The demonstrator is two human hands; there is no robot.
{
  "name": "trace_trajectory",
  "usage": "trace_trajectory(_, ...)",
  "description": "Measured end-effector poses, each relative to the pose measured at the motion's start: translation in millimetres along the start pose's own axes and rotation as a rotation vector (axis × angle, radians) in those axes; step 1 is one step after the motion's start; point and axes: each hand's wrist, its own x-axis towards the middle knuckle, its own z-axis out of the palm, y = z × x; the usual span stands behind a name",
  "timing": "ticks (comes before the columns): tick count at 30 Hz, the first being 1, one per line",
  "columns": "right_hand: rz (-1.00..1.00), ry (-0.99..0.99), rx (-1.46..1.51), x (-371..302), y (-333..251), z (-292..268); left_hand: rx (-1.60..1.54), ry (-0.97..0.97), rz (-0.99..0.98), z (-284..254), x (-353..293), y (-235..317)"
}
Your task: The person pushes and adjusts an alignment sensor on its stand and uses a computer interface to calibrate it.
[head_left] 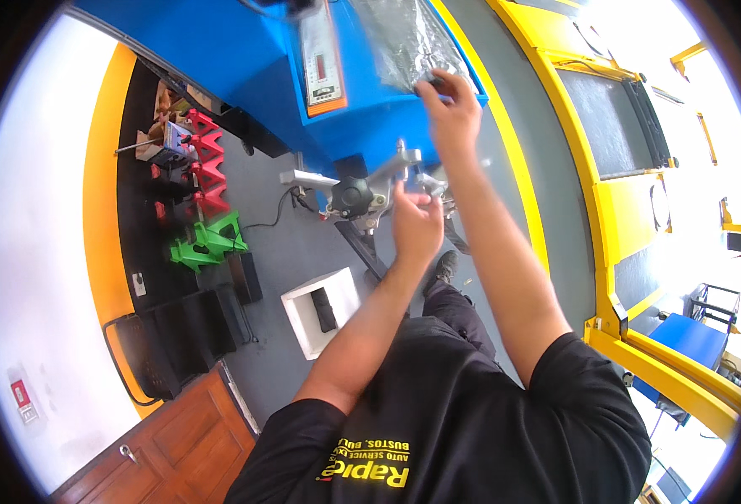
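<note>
Blue sheet-metal cabinet (370,130) on a grey floor (261,294), with two hands placed beside it.

To its right, the floor is crossed by one yellow stripe (517,165), and a yellow frame (587,168) beyond is cut off; to its left, red jack stands (207,172) and green jack stands (207,244) are overlapped too closely for counting. At the cabinet's near side, one silver clamp bracket (379,181) with one black knob (352,198) is reached by the left hand (418,225), half curled, index finger raised; whether anything is gripped cannot be told. At the cabinet's top, beside one clear plastic sheet (391,42), the right hand (454,109) is held with thumb and fingers nearly together; anything pinched cannot be made out.
</note>
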Motion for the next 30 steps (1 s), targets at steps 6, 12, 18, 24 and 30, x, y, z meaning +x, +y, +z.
trace_trajectory(6,-0.231,-0.52,-0.605,52.0,5.6,50.8,-0.058,0.167,0.474,-81.2,18.0,53.8)
trace_trajectory(12,-0.254,-0.459,-0.464,18.6,-7.2,67.7,0.061,0.243,0.258,-206.2,137.0,-24.5)
trace_trajectory(18,-0.207,-0.699,-0.353,-83.0,-28.9,72.7,-0.126,-0.083,-0.167,-192.1,125.1,-34.2)
trace_trajectory(24,-0.063,-0.898,-0.802,-107.4,-21.1,88.9,-0.146,-0.166,-0.241,-199.6,127.4,-14.7)
trace_trajectory(30,-0.006,-0.953,-0.754,-101.8,-20.5,96.0,-0.146,-0.217,-0.246,-208.4,135.6,-21.8)
